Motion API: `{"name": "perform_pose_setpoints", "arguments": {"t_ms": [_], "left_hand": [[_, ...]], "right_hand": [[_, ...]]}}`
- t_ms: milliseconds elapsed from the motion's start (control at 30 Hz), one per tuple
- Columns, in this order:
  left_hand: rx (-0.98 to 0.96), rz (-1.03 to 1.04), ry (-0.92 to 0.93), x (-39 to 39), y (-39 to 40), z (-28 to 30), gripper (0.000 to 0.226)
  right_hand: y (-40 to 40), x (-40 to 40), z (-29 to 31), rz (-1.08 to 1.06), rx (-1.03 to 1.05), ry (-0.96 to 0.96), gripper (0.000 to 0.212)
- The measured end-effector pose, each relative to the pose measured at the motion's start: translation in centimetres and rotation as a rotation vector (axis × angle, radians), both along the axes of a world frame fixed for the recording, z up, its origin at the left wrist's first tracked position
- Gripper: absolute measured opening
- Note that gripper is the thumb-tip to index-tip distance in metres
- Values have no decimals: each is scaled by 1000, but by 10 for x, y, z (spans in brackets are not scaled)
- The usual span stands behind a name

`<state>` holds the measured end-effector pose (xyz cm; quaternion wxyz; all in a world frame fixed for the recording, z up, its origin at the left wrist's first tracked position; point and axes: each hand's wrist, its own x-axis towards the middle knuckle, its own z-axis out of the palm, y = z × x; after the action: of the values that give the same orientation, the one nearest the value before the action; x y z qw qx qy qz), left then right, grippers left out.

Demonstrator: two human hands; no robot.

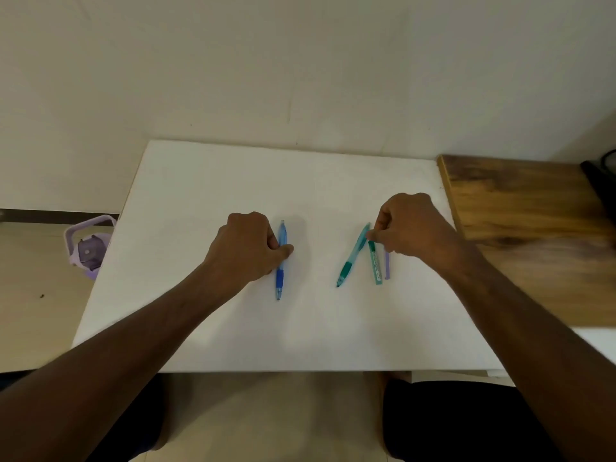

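A blue pen [279, 278] lies on the white board [206, 181], tip pointing toward me. My left hand [246, 248] has its fingers curled and pinches this pen at its middle, thumb on the right side. A green pen [350, 261] lies slanted to the right of centre. My right hand [413, 225] pinches its upper end with curled fingertips. Next to it lie a green lead case [376, 266] and a thin purple stick [387, 265], their tops hidden under the same hand.
The white board lies over a wooden table [520, 208] that shows at the right. A purple container [89, 248] stands on the floor at the left. A dark object [600, 175] sits at the table's far right edge. A wall rises right behind the board.
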<state>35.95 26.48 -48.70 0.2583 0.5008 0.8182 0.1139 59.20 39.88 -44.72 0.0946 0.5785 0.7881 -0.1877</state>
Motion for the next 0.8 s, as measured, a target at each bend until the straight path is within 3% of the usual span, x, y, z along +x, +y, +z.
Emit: {"name": "perform_pose_setpoints", "arguments": {"t_ms": [133,400,567,700,800], "left_hand": [[26,4,-46,-1,0,1,37],[32,1,-92,-1,-1,5,31],[74,21,-80,-5,2,4,30],[93,25,-34,-6,4,4,37],[113,6,17,-6,1,9,40]], "right_hand": [[-22,-23,-11,-66,-166,66,39],[-38,-48,-20,29,-83,150,27],[-37,-61,0,-261,-521,726,6],[-46,-64,11,-335,-862,1116,13],[-56,-69,23,-393,-943,1376,27]]}}
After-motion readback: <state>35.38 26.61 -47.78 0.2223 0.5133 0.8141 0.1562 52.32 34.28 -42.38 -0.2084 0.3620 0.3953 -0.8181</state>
